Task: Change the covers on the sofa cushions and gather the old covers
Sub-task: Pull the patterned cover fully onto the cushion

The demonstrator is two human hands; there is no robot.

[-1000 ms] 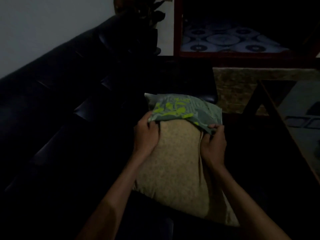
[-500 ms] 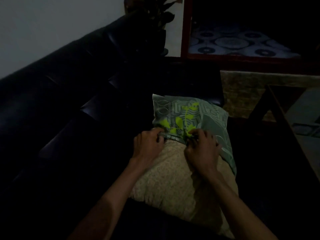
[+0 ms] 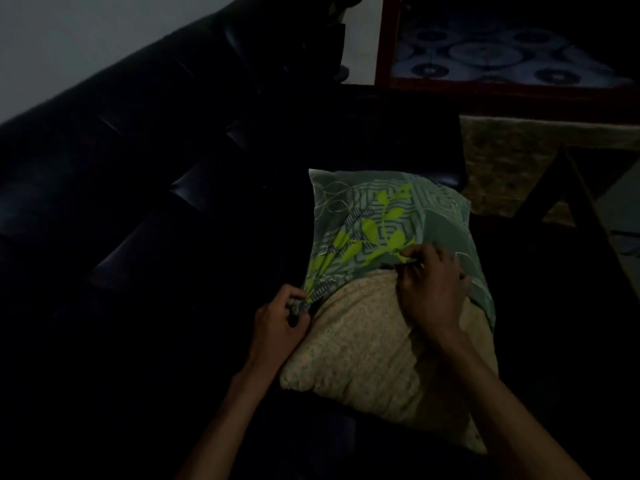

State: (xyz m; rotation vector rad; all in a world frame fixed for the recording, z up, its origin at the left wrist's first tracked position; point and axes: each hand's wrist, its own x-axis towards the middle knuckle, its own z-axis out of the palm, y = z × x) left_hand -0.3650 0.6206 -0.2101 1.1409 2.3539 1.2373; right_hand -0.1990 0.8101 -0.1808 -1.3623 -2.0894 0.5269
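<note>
Both hands grip the open hem of the green leaf-print cover point(image 3: 384, 220): the left hand point(image 3: 280, 327) bunches the hem at the cushion's left side, while the right hand point(image 3: 429, 285) pinches it near the middle. A second ago the cover capped only the far end of the beige cushion point(image 3: 363, 344); now it reaches about halfway down, and further still along the right edge, so the new cover is going on rather than coming off. By my judgement, roughly the near half is left to sheathe before closing. The cushion lies on the dark sofa point(image 3: 145, 209) seat, near its front edge, far end towards the armrest. Beyond lies a patterned rug point(image 3: 502, 168). No old covers are visible.
</note>
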